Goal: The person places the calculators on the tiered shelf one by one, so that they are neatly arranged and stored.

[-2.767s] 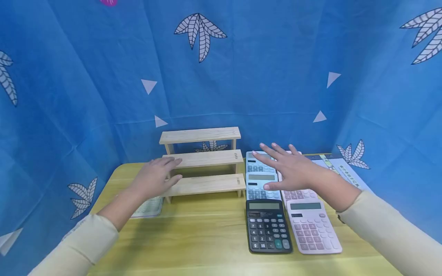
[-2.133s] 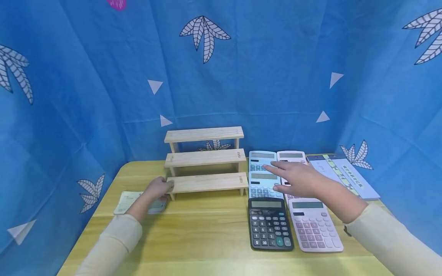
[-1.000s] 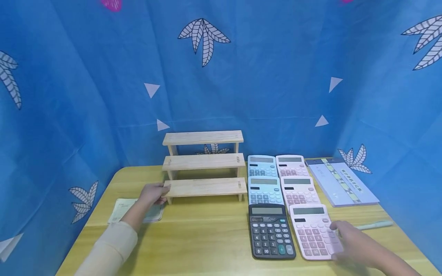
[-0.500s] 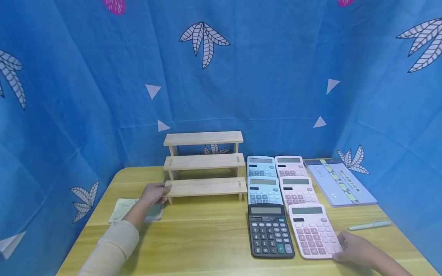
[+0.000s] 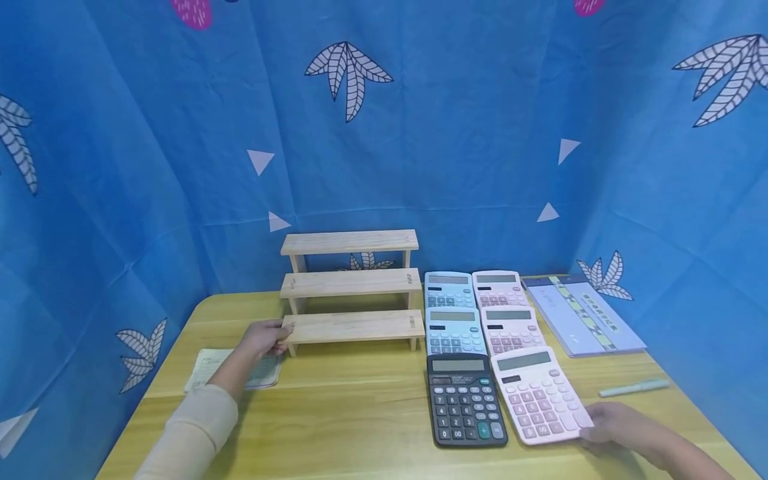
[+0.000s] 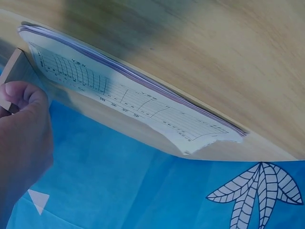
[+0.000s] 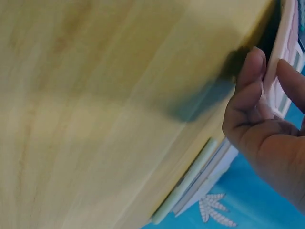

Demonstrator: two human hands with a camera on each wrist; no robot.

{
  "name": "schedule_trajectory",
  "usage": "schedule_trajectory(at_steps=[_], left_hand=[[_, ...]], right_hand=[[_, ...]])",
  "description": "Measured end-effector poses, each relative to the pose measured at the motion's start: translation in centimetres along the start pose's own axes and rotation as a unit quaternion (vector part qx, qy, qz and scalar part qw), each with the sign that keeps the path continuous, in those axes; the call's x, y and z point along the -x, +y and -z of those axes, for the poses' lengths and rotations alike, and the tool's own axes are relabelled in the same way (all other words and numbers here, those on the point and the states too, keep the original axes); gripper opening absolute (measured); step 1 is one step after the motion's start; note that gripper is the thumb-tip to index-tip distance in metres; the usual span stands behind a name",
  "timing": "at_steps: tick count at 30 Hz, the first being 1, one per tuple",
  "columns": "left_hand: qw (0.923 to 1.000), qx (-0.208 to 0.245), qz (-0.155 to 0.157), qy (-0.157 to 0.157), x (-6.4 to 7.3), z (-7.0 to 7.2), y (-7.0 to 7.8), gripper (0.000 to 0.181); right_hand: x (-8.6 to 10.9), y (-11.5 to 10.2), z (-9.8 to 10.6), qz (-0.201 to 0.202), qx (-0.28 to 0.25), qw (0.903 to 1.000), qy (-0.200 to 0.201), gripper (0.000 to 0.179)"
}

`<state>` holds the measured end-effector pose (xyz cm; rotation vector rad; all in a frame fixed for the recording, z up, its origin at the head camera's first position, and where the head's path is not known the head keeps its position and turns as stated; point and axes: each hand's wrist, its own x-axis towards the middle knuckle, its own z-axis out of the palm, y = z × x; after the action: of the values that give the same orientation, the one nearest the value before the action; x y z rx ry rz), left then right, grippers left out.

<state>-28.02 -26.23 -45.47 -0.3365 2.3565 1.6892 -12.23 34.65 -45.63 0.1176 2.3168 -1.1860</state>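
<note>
My left hand [image 5: 261, 339] grips the left end of the lowest step of a three-tier wooden stand [image 5: 354, 327]; in the left wrist view, thumb and fingers pinch the board's end. My right hand [image 5: 621, 427] holds the lower right corner of a pink calculator [image 5: 540, 397], which is slightly turned. In the right wrist view, fingers lie under the calculator's edge [image 7: 281, 52] and the thumb is on its face side. A black calculator [image 5: 465, 400] lies just left of the pink one. Two blue calculators [image 5: 456, 331] and two more pink ones [image 5: 513, 330] lie behind them.
A pad of printed slips [image 5: 207, 363] lies by my left hand. On the right are a notebook [image 5: 585, 317] and a pale green pen [image 5: 634, 388]. Blue patterned cloth [image 5: 408, 133] hangs behind and beside the wooden table [image 5: 336, 420].
My left hand went from above the stand to its lowest step's end. My right hand came from over the rear calculators to the front pink one, whose near edge is now lifted and turned.
</note>
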Motion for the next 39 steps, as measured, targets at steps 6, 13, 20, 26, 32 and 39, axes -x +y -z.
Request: schedule_trajectory(at_steps=[6,13,20,26,32,39], left_hand=[[0.9999,-0.009,-0.003,0.009,0.0,-0.1,-0.3,0.055],[0.9998,-0.011,0.009,0.015,-0.1,0.0,-0.4,0.055],[0.9996,-0.005,0.028,0.006,0.2,0.0,-0.4,0.057],[0.9991,-0.017,0.026,0.029,0.1,-0.3,-0.2,0.043],[0.9977,-0.006,0.037,0.057,-0.3,-0.4,0.2,0.038],[0.9963,0.015,0.073,0.043,-0.6,-0.2,1.2,0.061]], right_hand=[[0.6,0.4,2.1,0.024,-0.186,0.9761,-0.11,0.032],[1.1,-0.1,2.2,0.024,-0.284,0.9509,-0.121,0.021],[1.4,-0.8,1.7,0.061,-0.314,0.9377,-0.136,0.028],[1.4,-1.2,2.1,0.071,-0.327,0.934,-0.124,0.028],[0.9,-3.3,2.2,0.07,-0.31,0.947,-0.045,0.02],[-0.8,-8.9,2.2,0.093,-0.365,0.9261,0.018,0.013]])
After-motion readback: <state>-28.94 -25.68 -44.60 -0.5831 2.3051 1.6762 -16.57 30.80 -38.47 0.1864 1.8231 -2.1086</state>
